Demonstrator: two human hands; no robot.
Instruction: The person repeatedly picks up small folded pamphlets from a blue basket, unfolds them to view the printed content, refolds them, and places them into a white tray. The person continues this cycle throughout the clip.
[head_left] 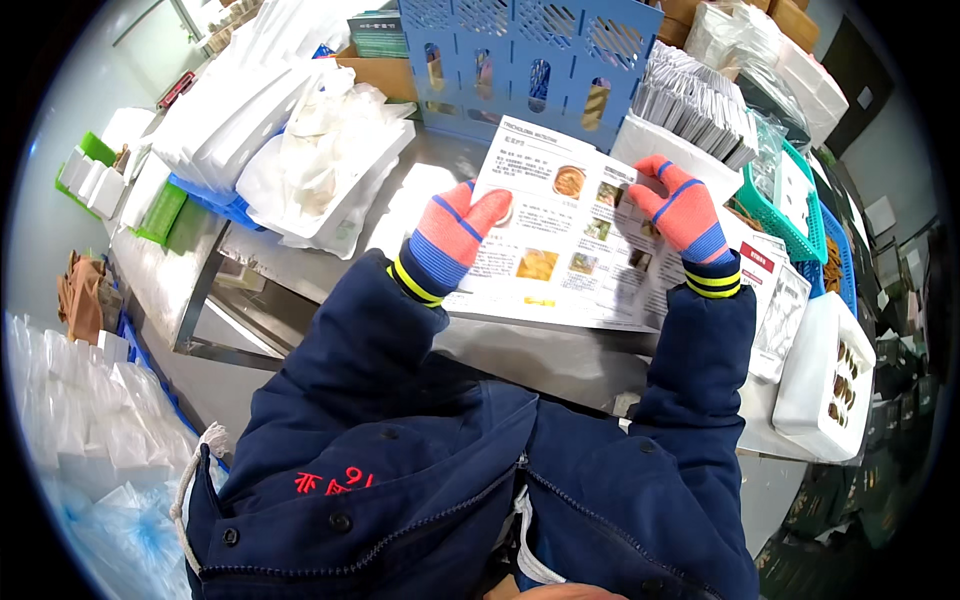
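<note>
Cluttered metal table (290,262), hands (450,235) (692,215) holding leaflet (562,228)

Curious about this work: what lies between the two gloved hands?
In the head view, a printed sheet stretches from the left hand to the right hand.

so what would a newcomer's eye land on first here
Most likely the white printed sheet in the middle of the view, held at its left edge by the left hand and at its right by the right hand, both in vivid coral and blue. Next might come the blue slotted crate just beyond it at the top, then the white box with dark pieces inside at the lower right.
</note>
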